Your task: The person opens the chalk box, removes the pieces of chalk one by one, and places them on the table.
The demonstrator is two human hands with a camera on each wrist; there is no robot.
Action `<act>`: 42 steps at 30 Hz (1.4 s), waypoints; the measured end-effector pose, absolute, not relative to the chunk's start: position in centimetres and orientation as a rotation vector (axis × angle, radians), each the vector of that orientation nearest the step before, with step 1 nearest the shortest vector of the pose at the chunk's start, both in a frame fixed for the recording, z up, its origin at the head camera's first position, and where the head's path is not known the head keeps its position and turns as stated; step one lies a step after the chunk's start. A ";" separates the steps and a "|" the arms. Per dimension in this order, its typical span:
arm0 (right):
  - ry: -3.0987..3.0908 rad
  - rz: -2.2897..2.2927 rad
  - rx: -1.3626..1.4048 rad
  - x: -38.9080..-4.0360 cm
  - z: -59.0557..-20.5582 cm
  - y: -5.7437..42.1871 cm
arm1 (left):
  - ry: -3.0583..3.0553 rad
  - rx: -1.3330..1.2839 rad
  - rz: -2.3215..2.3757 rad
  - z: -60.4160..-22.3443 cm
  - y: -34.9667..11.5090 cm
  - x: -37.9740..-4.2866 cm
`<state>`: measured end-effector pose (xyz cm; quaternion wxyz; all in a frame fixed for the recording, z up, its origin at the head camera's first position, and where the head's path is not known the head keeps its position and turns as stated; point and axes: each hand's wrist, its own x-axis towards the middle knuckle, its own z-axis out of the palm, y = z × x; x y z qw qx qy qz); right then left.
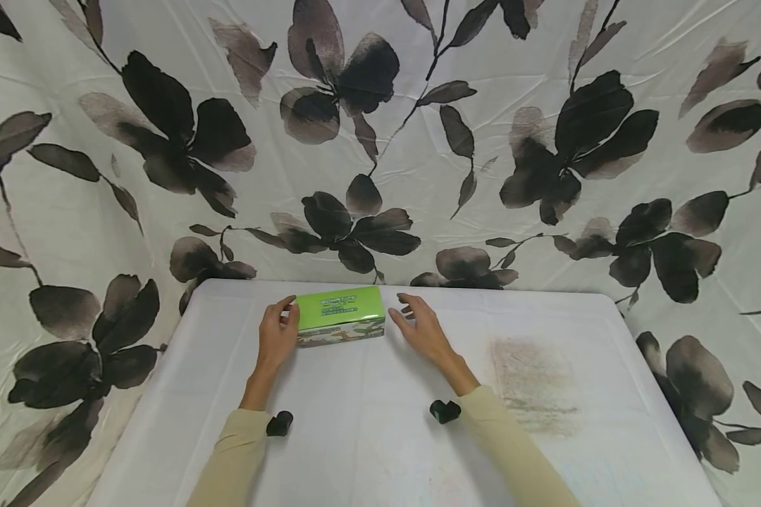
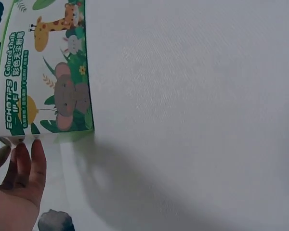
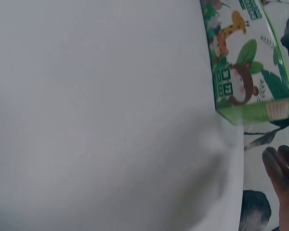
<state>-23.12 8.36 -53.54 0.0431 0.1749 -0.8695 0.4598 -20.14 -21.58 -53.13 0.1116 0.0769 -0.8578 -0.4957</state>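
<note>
The head view shows 1 green-topped box [image 1: 341, 315], 1 left hand [image 1: 278, 336], 1 right hand [image 1: 423, 331], 2 yellowish sleeves [image 1: 237, 451] and 2 small black objects [image 1: 445, 411]. There is 1 white table [image 1: 361, 436] with 1 large brownish smudge [image 1: 533, 384]. In the left wrist view, the box carries 1 printed elephant [image 2: 65, 96], 1 printed giraffe [image 2: 41, 36] and 1 printed balloon [image 2: 31, 110].

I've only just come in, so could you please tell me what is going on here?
A person's left hand is at the left end of a green-topped colored chalk box, touching or nearly so. The right hand is beside the other end, apart from it. The box sits on the white table, near its far edge.
</note>
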 end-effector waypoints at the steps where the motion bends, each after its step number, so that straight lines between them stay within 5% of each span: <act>1: -2.664 1.422 0.533 -23.1 -53.6 8.2 | -2.517 0.236 -1.478 -53.1 -21.5 -20.2; 42: -2.630 1.891 0.229 -21.9 -53.8 10.9 | -2.459 0.328 -1.774 -53.3 -17.8 -19.2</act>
